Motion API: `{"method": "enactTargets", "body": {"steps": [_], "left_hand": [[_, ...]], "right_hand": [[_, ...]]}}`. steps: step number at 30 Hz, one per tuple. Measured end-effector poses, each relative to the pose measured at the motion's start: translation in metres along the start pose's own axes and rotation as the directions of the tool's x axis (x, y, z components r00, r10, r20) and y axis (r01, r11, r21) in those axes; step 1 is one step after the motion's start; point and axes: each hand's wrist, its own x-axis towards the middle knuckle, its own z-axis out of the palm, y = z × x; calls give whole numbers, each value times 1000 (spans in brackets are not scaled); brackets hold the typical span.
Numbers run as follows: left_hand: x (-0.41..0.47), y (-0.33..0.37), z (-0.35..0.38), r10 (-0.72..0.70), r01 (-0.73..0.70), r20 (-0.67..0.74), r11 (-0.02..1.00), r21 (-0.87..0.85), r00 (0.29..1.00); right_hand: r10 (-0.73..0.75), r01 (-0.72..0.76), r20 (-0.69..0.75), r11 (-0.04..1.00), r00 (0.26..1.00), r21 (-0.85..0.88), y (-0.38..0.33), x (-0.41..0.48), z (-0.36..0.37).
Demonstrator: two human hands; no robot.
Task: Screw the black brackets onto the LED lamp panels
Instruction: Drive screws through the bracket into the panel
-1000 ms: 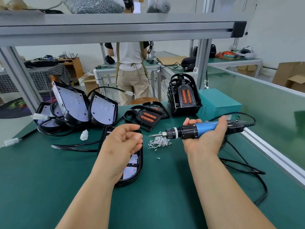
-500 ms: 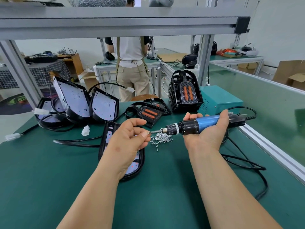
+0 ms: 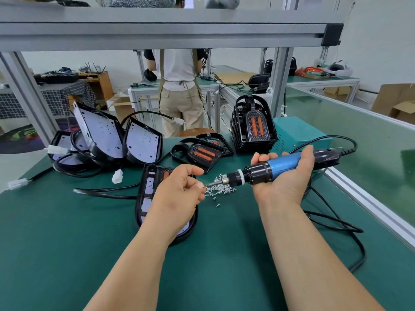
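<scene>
Right hand (image 3: 284, 182) is lying palm up, fingers and thumb curling round the blue electric screwdriver (image 3: 285, 163), holding it level. Left hand (image 3: 179, 194) is pinching thumb to forefinger at the tip of the bit (image 3: 213, 183). I'm judging I'm seating a screw there, but the screw is too small to make out.

The LED lamp panel (image 3: 147, 194) is lying flat on the worktop (image 3: 67, 254) right under my left hand. The screw pile (image 3: 221, 189) is sitting just right of it, and loose black brackets (image 3: 202, 153) are lying just beyond.

Risks I'm seeing:
- If I'm squeezing the trigger while my fingertips are on the bit, it is going to nip them.
- The screw may be sitting loosely, so it could drop off as I'm tipping the driver down and land on the LED face or back in the pile.
- Nothing is pinning the panel, so driving torque could spin it and the bit could skid across the board.
- The cable (image 3: 332, 223) is looping near right, so it could be dragging on my aim.
</scene>
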Motion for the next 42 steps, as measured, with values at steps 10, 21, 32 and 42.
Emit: {"method": "enactTargets", "body": {"steps": [10, 21, 32, 42], "left_hand": [[-1, -3, 3, -10, 8, -36, 998, -58, 999], [-2, 0, 8, -58, 43, -63, 976, -213, 996], [-8, 15, -3, 55, -46, -65, 991, 127, 996], [18, -21, -83, -370, 407, -282, 909, 88, 885]], "right_hand": [[2, -2, 4, 1000, 1000, 14, 2, 0, -1], [18, -18, -23, 999, 1000, 40, 1, 2, -1], [51, -49, -31, 998, 998, 45, 4, 1, -2], [26, -25, -43, 999, 999, 28, 2, 2, -3]]}}
